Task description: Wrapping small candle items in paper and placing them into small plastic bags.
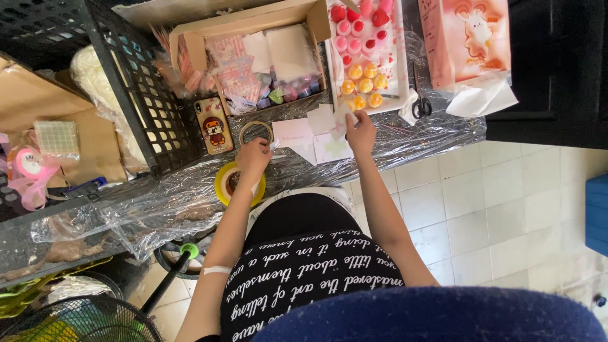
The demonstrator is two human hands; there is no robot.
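— Why is the right hand [361, 130] raised at the tray's edge?

— It pinches a small pale sheet [342, 116] between thumb and fingertips, fingers mostly closed, right beside the white tray [400, 69] of red, pink and orange pieces — close to where the other cut paper squares [320, 133] lie on the plastic-covered table [437, 130].

— And the left hand [253, 158]?

— Curled loosely, knuckles up, between the clear tape ring [256, 132] and the yellow tape roll [223, 183]; something thin sits at its fingertips, but I cannot tell what. Tape stays within reach — likely why both rolls lie there.

— The scissors [420, 104]?

— Parked beside the tray, untouched.
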